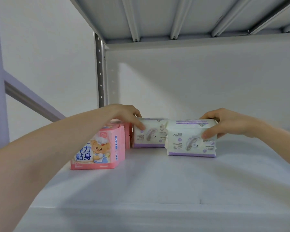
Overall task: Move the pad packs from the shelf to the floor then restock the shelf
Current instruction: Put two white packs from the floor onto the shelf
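Observation:
Two white-and-purple pad packs stand on the white shelf board [157, 181]. My left hand [129, 115] grips the rear pack [149, 136] from above, thumb on its front face. My right hand [224, 123] grips the nearer pack [187, 139] at its right end, fingers over the top and thumb on the front. Left of them stands a pink pad pack with a bear picture [99, 148], with more pink packs [126, 131] behind it, partly hidden by my left forearm.
The underside of the upper shelf [182, 15] hangs close overhead. A perforated metal upright [99, 71] stands at the shelf's back left. The white back panel [199, 81] closes the rear. A bare stretch of board lies in front of the packs.

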Demonstrator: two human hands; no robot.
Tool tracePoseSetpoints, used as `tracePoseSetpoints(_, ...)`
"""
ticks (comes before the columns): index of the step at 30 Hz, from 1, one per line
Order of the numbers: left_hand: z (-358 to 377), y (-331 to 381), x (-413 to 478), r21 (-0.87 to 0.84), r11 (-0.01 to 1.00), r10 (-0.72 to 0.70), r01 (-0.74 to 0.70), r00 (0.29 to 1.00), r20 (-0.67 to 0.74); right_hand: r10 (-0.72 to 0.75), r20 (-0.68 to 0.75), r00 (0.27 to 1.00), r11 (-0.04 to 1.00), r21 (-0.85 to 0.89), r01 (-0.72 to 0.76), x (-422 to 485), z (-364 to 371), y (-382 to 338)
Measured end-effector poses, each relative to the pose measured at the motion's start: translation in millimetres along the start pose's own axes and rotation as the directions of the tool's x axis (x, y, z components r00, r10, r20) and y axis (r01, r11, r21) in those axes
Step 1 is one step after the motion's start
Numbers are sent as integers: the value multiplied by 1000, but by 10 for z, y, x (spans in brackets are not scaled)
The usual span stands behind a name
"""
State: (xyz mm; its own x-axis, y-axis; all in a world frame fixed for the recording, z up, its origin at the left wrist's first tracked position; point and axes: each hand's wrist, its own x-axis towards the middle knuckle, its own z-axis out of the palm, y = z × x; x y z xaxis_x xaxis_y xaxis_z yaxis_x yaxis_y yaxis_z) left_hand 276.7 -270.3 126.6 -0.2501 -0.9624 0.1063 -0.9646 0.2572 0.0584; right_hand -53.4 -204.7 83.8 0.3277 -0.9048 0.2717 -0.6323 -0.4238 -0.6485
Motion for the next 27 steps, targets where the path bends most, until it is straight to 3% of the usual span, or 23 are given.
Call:
tracePoseSetpoints(8,-131,-12,-206,-56,998,2,-4,1000,-23,26,50,998,996,88,-30,-2,78,-39)
tracePoseSetpoints(14,-326,76,-529,-115,991,80,-63,986,145,41,77,996,975,214,-56,48,179,-132)
tracePoseSetpoints(18,-317,120,-670,-133,989,92,-69,980,177,31,98,995,964,259,-56,109,295,-270)
tracePoseSetpoints(27,-179,59,-709,-64,997,44,-39,996,78,-5,66,998,969,248,-12,285,609,-530)
